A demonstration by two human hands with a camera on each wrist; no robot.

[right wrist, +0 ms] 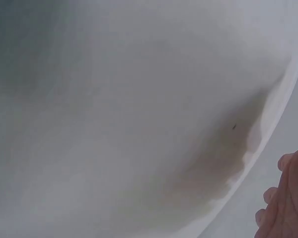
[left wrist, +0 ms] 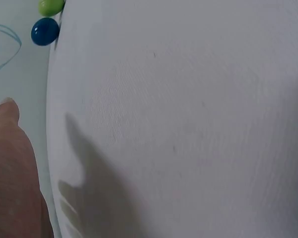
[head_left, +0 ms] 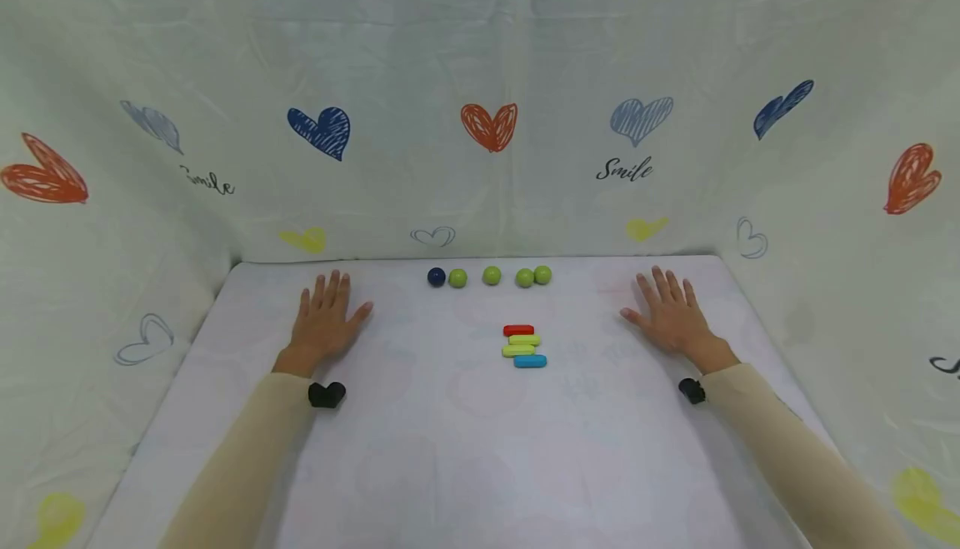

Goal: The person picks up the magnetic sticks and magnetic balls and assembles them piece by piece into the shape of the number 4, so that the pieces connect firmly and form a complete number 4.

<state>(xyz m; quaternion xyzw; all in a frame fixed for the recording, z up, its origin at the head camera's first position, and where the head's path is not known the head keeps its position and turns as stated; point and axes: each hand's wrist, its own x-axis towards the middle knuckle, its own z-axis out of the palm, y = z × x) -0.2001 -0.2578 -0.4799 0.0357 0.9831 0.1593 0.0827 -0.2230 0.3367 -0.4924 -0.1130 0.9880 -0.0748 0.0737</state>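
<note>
My left hand (head_left: 324, 324) is spread with straight fingers over the left side of the table, holding nothing. On the right side, my right hand (head_left: 670, 316) is likewise spread, its fingers apart. Between them at the back edge stand a dark blue ball (head_left: 437, 277) and several green balls (head_left: 491, 275) in a loose row. Nearer me lies a stack-like column of short sticks: a red stick (head_left: 518, 331), two yellow-green sticks (head_left: 523, 340) and a blue stick (head_left: 530, 361). The left wrist view shows the thumb (left wrist: 12, 173) and the blue ball; the right wrist view shows part of the hand (right wrist: 288, 198).
The white table (head_left: 465, 466) ends at a back edge against a hanging cloth (head_left: 405, 57) printed with hearts and words. The same cloth closes off both sides. A dark wrist device (head_left: 327, 395) sits on the left wrist, another (head_left: 692, 391) on the right.
</note>
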